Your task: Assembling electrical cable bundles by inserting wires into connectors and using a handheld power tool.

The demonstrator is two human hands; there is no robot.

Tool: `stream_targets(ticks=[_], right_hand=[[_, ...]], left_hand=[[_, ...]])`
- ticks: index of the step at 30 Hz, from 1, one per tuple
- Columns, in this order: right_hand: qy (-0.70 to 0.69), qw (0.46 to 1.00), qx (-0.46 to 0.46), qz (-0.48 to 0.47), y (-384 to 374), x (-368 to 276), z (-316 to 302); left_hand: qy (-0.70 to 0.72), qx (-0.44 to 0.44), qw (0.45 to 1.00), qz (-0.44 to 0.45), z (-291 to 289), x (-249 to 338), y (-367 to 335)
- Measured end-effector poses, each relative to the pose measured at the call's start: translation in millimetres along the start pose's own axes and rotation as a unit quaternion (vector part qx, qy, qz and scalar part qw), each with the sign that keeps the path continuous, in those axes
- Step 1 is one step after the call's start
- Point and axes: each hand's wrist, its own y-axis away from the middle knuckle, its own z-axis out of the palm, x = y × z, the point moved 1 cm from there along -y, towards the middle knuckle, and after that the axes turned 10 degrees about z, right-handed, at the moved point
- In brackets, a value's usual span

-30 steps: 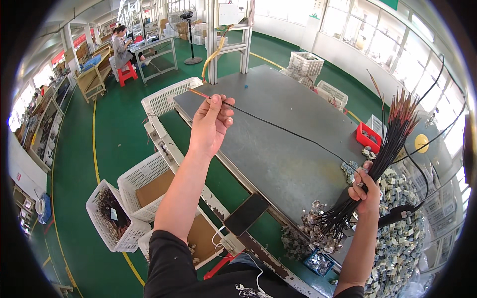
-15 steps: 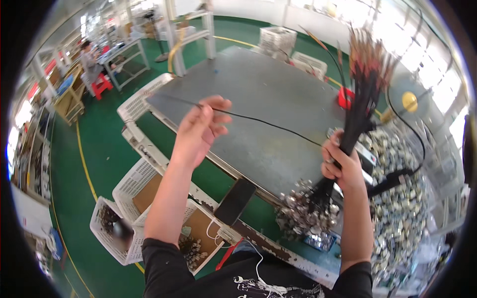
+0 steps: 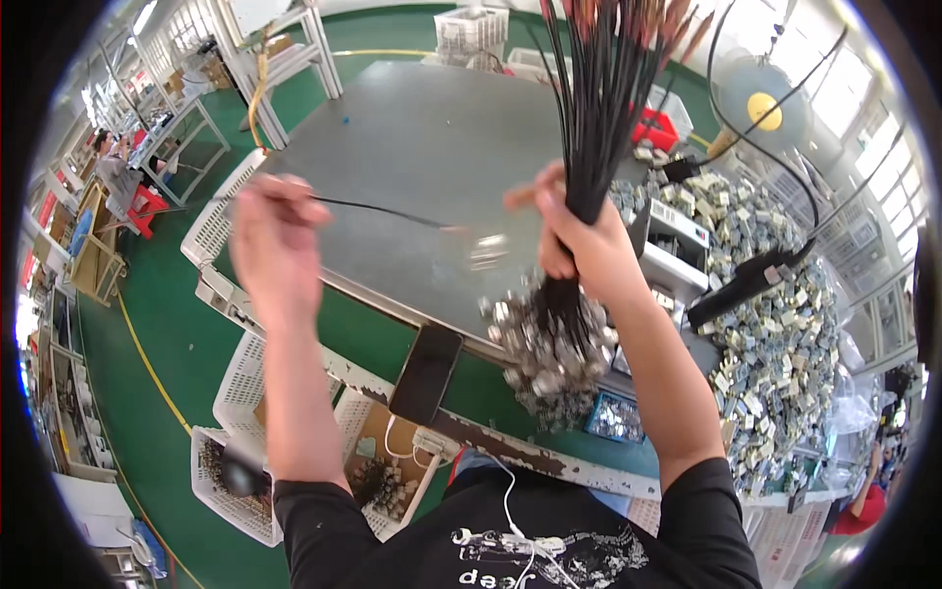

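My right hand [image 3: 579,236] is wrapped round a thick bundle of black cables [image 3: 594,128]. Reddish-brown ends point up at the top of the bundle, and a cluster of shiny metal connectors [image 3: 549,348] hangs below my fist. My index finger sticks out to the left and is blurred. To the left, over the table's edge, my left hand [image 3: 280,231] pinches a single black cable [image 3: 383,208]. This cable runs right across the tabletop toward a motion-smeared metal piece [image 3: 488,251] just left of my right hand.
The grey table [image 3: 422,128] spreads ahead. A large heap of small metal parts [image 3: 775,344] lies at right beside a white device [image 3: 675,245]. A phone [image 3: 426,373] rests at the near edge, above white baskets [image 3: 240,378]. A person [image 3: 118,177] sits far left.
My left hand has drawn the single cable leftward; its right part no longer reaches into my right fist. The view has shifted, and my right hand still grips the bundle.
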Motion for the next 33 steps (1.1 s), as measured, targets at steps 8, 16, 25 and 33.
stream_targets(ticks=[8, 16, 25, 33], right_hand=[[0.022, 0.997, 0.072, -0.006, -52.7, 61.4, -7.2], [0.066, 0.994, 0.084, 0.011, -59.2, 72.4, -1.8], [-0.009, 0.996, 0.081, -0.041, -61.3, 72.8, 3.0], [-0.011, 0.998, 0.052, 0.012, -62.8, 70.0, 1.3]], left_hand=[[-0.414, -0.190, 0.882, -0.122, 21.1, -33.0, 1.3], [-0.345, -0.334, 0.861, -0.166, 63.1, -111.7, 49.8], [-0.327, -0.351, 0.856, -0.193, 69.2, -117.4, 46.5], [-0.370, -0.341, 0.842, -0.196, 72.8, -113.7, 44.1]])
